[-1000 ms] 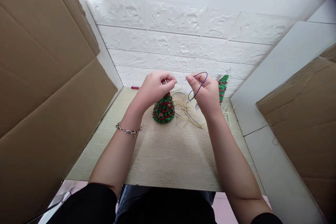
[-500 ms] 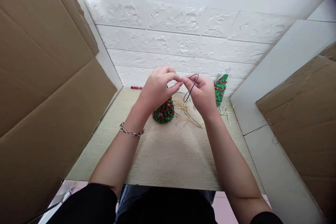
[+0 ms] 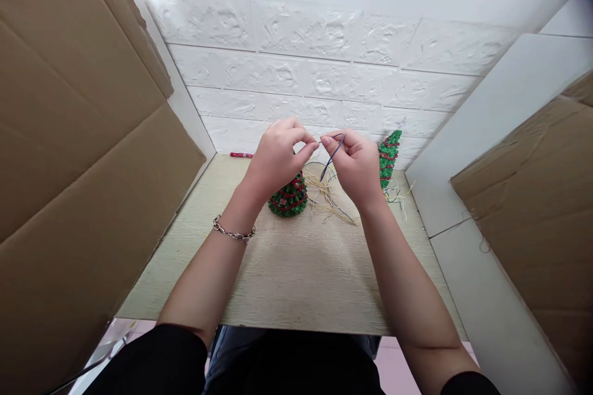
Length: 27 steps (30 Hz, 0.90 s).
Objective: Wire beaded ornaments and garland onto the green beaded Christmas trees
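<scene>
We see the right hand (image 3: 359,166) pinching a thin, dark-blue, looped cord (image 3: 328,165) between thumb and forefinger, above the pale wood-grain counter (image 3: 301,278). The fingers and thumb of the left hand (image 3: 283,151) are pressed together at the tips, just beside the cord's end; we cannot tell whether they grip it. Below the left hand stands a green, cone-shaped tree with red garland (image 3: 288,202). Right of it, we note a tangle of yellow, white and dark strands (image 3: 324,195).
</scene>
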Available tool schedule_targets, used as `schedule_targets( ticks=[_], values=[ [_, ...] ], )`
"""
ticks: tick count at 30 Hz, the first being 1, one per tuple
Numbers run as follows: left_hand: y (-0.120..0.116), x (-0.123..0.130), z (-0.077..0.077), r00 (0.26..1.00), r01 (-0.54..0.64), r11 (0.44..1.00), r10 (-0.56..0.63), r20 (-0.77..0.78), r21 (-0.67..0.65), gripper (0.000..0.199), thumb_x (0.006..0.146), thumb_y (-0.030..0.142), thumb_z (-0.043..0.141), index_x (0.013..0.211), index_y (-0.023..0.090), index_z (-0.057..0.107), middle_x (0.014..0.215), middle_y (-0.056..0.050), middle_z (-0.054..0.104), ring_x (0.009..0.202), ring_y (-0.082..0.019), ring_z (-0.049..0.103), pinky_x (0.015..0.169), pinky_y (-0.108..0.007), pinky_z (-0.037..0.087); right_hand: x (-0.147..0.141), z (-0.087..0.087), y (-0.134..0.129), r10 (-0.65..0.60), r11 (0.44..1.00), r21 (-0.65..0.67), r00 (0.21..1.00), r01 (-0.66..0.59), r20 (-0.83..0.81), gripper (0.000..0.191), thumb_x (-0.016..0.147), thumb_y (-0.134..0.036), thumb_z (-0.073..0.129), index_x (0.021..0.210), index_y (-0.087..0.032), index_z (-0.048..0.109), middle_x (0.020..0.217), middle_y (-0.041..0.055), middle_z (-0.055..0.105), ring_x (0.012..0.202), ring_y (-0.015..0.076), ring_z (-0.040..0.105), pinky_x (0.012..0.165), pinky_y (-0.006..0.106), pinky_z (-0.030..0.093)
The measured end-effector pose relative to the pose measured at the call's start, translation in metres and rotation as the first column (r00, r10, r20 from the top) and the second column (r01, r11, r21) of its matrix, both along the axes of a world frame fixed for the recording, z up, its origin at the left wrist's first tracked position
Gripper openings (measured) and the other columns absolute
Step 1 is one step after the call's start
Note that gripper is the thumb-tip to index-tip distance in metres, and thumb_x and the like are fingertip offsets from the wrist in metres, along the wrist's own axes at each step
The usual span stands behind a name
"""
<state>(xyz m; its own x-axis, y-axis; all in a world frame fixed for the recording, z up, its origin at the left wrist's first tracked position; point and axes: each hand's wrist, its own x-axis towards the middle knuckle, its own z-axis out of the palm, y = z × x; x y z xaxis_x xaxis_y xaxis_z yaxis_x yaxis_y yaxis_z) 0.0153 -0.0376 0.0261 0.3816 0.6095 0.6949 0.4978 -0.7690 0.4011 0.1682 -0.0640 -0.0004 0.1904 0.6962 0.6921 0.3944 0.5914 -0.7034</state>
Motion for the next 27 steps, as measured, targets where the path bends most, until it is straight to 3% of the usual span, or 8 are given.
schedule_targets(
  ticks=[7, 12, 15, 18, 22, 27],
  values=[
    [-0.002, 0.000, 0.003, 1.000, -0.008, 0.999, 0.007, -0.026, -0.036, 0.012, 0.084, 0.021, 0.062, 0.073, 0.020, 0.068, 0.081, -0.003, 0.065, 0.081, -0.018, 0.056, 0.084, -0.034, 0.045, 0.002, 0.001, -0.001, -0.066, 0.998, 0.018, 0.997, 0.066, 0.027, 0.029, 0.090, -0.045, 0.064, 0.077, -0.020, 0.067, 0.055, -0.0052, 0.037, 0.051, 0.0093, 0.031, 0.049, 0.026, 0.026],
    [0.000, -0.002, 0.002, 0.996, -0.034, 0.999, 0.031, -0.086, -0.033, 0.013, 0.080, 0.018, 0.063, 0.069, 0.020, 0.068, 0.082, -0.003, 0.065, 0.083, -0.019, 0.057, 0.084, -0.036, 0.044, 0.006, 0.001, 0.001, -0.072, 0.997, 0.034, 0.995, 0.075, -0.067, 0.034, 0.092, -0.052, 0.061, 0.079, -0.021, 0.061, 0.061, -0.0036, 0.039, 0.054, 0.0103, 0.035, 0.050, 0.026, 0.027],
    [0.001, -0.002, 0.001, 0.999, -0.047, 0.999, 0.047, -0.028, -0.016, 0.013, 0.083, 0.023, 0.062, 0.073, 0.021, 0.070, 0.082, -0.003, 0.065, 0.082, -0.019, 0.057, 0.085, -0.036, 0.045, 0.008, 0.000, 0.003, -0.051, 0.997, 0.052, 0.997, 0.055, -0.065, 0.035, 0.091, -0.055, 0.062, 0.080, -0.021, 0.063, 0.067, -0.0009, 0.045, 0.063, 0.0127, 0.044, 0.053, 0.026, 0.033],
    [-0.001, -0.001, 0.002, 0.995, -0.055, 0.998, 0.056, 0.078, -0.022, 0.014, 0.086, 0.025, 0.059, 0.078, 0.021, 0.070, 0.087, -0.003, 0.066, 0.086, -0.018, 0.058, 0.085, -0.033, 0.046, 0.007, 0.000, 0.003, -0.009, 0.999, 0.042, 0.999, 0.011, -0.041, 0.037, 0.089, -0.056, 0.063, 0.080, -0.021, 0.065, 0.068, -0.0001, 0.048, 0.064, 0.0132, 0.045, 0.054, 0.026, 0.034],
    [-0.003, -0.001, 0.008, 0.992, 0.046, 0.976, -0.020, 0.125, -0.213, 0.023, 0.089, 0.030, 0.055, 0.074, 0.018, 0.068, 0.086, -0.004, 0.068, 0.085, -0.017, 0.059, 0.078, -0.029, 0.047, 0.005, 0.000, 0.003, 0.059, 0.998, 0.008, 0.998, -0.059, -0.009, 0.039, 0.089, -0.059, 0.061, 0.082, -0.021, 0.066, 0.065, -0.0013, 0.047, 0.057, 0.0117, 0.039, 0.051, 0.026, 0.030],
    [-0.003, -0.002, 0.011, 0.965, 0.260, 0.825, -0.203, 0.167, -0.502, 0.026, 0.087, 0.034, 0.053, 0.073, 0.017, 0.068, 0.072, -0.002, 0.064, 0.072, -0.014, 0.056, 0.066, -0.026, 0.044, 0.006, 0.001, 0.003, 0.160, 0.986, -0.038, 0.986, -0.161, -0.047, 0.040, 0.087, -0.061, 0.063, 0.085, -0.021, 0.066, 0.059, -0.0038, 0.046, 0.052, 0.0107, 0.038, 0.051, 0.026, 0.034]
  ],
)
